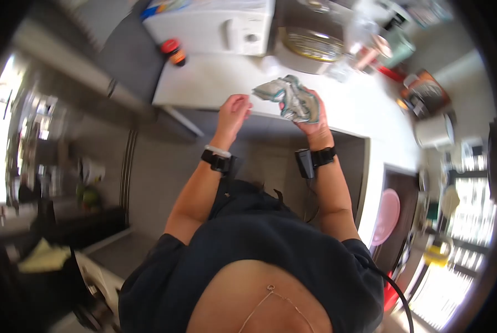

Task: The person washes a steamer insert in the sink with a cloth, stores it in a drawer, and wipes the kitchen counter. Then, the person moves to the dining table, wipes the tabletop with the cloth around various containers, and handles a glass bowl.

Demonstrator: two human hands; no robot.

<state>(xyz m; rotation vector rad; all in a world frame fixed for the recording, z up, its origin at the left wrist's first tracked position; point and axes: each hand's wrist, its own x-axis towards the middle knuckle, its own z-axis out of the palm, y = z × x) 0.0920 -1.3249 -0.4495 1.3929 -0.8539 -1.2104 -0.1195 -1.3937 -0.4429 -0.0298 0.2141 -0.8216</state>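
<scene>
A crumpled cloth, pale with teal edging, is bunched in my right hand above the front edge of the white counter. My fingers are wrapped round the cloth and partly hidden by it. To the left, my left hand is held in the air near the counter edge, apart from the cloth. Its fingers are curled together, and whether anything small is between them cannot be made out. Both wrists wear black straps with small devices.
On the counter stand a white microwave, a jar with a red lid and a large glass-lidded pot. Plastic bags and cups crowd the back right, near a white canister. A pink basin sits below, at right.
</scene>
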